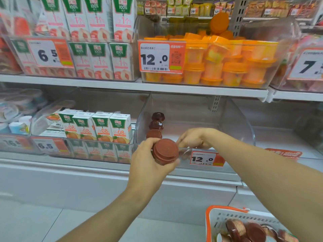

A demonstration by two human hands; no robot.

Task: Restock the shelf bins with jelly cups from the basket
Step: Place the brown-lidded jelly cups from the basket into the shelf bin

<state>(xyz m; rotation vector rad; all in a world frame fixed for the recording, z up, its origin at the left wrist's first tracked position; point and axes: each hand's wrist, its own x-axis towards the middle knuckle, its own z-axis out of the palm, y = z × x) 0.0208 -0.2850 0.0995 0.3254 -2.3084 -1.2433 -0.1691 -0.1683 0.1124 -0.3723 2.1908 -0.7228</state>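
Shop aisle, white shelving. Left hand (pixel 148 159) gripped a brown jelly cup (pixel 165 151) at the lower bin (pixel 241 123), ready to place; right hand (pixel 192 138) curled over its front rim, likely steadying. Three cups (pixel 156 125) lined the bin's left wall. Basket (pixel 227 217) below right held more.

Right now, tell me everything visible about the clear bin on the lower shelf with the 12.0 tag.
The clear bin looks like transparent plastic, with tall curved side walls and a low front lip. It sits on the lower shelf beside the juice cartons. A white and orange 12.0 price tag hangs on its front. It is mostly unfilled: three dark red jelly cups stand in a row along its left wall. The right hand grips the front lip; the left hand holds another cup at the front left corner.
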